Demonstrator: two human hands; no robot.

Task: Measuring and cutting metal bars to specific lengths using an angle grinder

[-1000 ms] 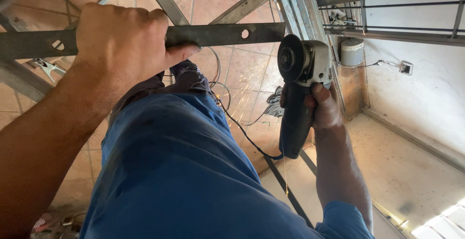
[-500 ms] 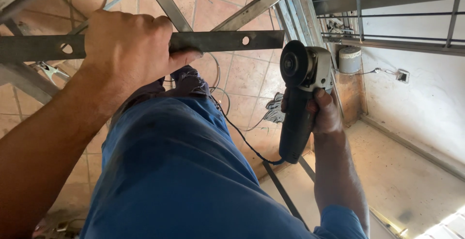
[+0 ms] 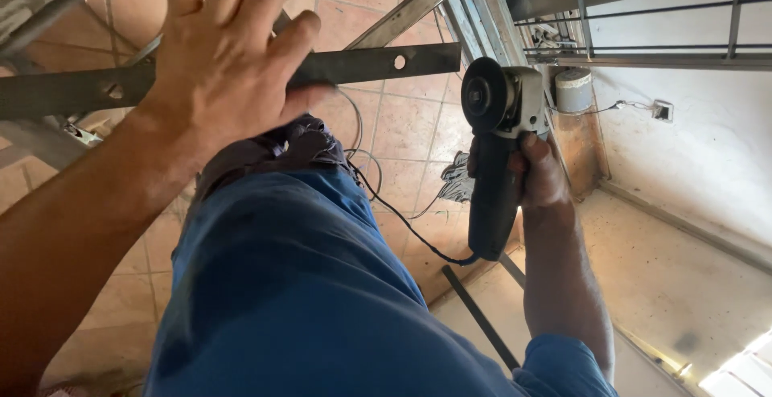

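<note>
L hand [image 3: 221, 59] fingers spread open over flat steel bar [image 3: 378, 63], not gripping, R hand [image 3: 535, 176] clenched round angle grinder [image 3: 494, 148] at 3 o'clock of bar end, cord [image 3: 402, 212] trailing to 7 o'clock

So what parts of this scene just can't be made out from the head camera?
- Flat dark metal bar with holes: its middle is hidden behind the left hand, and its left end runs out of the frame.
- Dark angle grinder: the right hand covers part of the body; the far face of its disc faces away.
- Black power cable: its near end disappears behind the blue trouser leg.
- Small wall socket: too small for detail.
</note>
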